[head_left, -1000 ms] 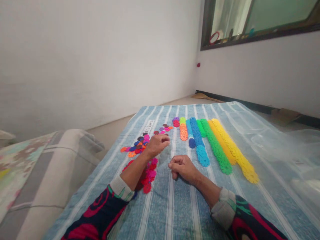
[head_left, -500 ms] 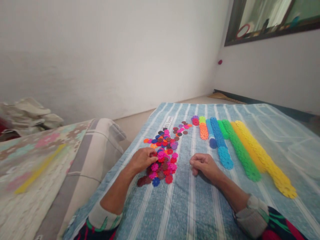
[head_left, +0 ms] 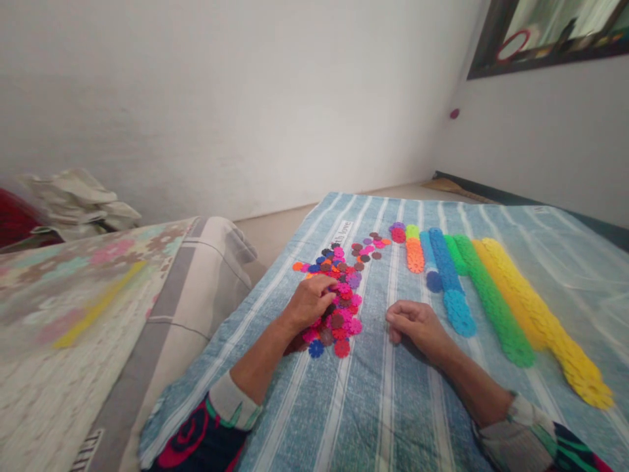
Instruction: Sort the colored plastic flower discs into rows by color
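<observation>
A loose pile of flower-shaped plastic discs in pink, red, brown, blue, purple and orange lies on the blue striped cloth. Over its left part is my left hand, fingers bent down and thumb close to them at the discs; whatever the fingertips hold is hidden. My right hand rests on the cloth to the right of the pile, its fingers curled in and closed. I cannot make out anything inside it. Beyond it stretch overlapping rows of sorted discs: a blue row, a green row and a yellow row.
Shorter stacks of orange discs and red discs lie at the far side. Clear plastic sheeting covers the cloth's right side. On the left is a patterned quilted cover with a yellow strip. A white wall rises behind.
My left hand has moved up and to the right over the disc pile. My right hand stays on the cloth, still curled. The whole view has shifted slightly.
</observation>
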The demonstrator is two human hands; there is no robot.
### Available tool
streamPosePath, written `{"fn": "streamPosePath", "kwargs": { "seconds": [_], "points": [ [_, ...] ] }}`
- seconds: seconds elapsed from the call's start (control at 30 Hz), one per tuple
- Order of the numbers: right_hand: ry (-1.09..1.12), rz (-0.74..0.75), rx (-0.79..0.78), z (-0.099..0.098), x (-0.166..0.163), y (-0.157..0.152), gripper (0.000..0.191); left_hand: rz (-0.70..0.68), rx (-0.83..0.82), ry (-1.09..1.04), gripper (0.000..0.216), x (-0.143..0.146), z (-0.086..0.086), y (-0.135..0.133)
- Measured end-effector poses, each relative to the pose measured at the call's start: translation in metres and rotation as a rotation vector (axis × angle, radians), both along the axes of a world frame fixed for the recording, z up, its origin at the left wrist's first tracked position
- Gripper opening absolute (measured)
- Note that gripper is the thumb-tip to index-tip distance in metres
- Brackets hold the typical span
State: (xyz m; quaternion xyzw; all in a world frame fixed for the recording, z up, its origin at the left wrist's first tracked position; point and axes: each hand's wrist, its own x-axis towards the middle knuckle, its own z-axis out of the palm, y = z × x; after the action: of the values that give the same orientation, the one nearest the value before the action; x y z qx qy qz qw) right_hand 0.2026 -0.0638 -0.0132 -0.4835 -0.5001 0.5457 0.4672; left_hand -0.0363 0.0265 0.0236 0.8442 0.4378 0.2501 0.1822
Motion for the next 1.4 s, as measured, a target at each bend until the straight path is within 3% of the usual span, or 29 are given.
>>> {"fn": "streamPosePath", "kwargs": {
  "seconds": [0.1, 0.23, 0.37, 0.47, 0.53, 0.7, 0.9, 1.03, 1.13, 1.4],
  "points": [
    [-0.035, 0.006, 0.007, -0.001, 0.001, 0.0, 0.032, 0.134, 0.036, -0.023, 0.018, -0.013, 0.0, 0.007],
    [-0.157, -0.035, 0.091, -0.003, -0.002, -0.004, 0.028, 0.179, 0.05, 0.089, 0.013, -0.022, -0.003, 0.011],
    [-0.43, -0.08, 0.435, 0.0, -0.013, -0.012, 0.021, 0.264, 0.073, 0.227, 0.014, -0.019, -0.008, 0.011],
    [-0.561, 0.051, 0.749, 0.006, -0.026, -0.014, 0.019, 0.292, 0.098, 0.296, 0.02, -0.015, -0.01, 0.01],
    [-0.661, 0.145, 0.855, 0.007, -0.035, -0.013, 0.024, 0.277, 0.102, 0.324, 0.02, -0.013, -0.009, 0.009],
    [-0.976, 0.216, 0.834, -0.001, -0.052, -0.002, 0.038, 0.247, 0.082, 0.332, 0.017, -0.011, -0.007, 0.007],
    [-1.158, 0.099, 0.776, -0.013, -0.049, 0.02, 0.041, 0.255, 0.057, 0.244, 0.013, -0.011, -0.013, 0.01],
    [-1.204, -0.028, 0.732, -0.017, -0.044, 0.028, 0.041, 0.278, 0.094, 0.19, 0.002, -0.014, -0.016, 0.012],
    [-1.183, -0.092, 0.757, -0.018, -0.044, 0.026, 0.041, 0.279, 0.12, 0.136, 0.011, -0.016, -0.014, 0.01],
    [-1.132, 0.016, 0.863, -0.018, -0.046, 0.016, 0.034, 0.165, 0.055, -0.051, 0.014, -0.016, -0.007, -0.003]
  ]
}}
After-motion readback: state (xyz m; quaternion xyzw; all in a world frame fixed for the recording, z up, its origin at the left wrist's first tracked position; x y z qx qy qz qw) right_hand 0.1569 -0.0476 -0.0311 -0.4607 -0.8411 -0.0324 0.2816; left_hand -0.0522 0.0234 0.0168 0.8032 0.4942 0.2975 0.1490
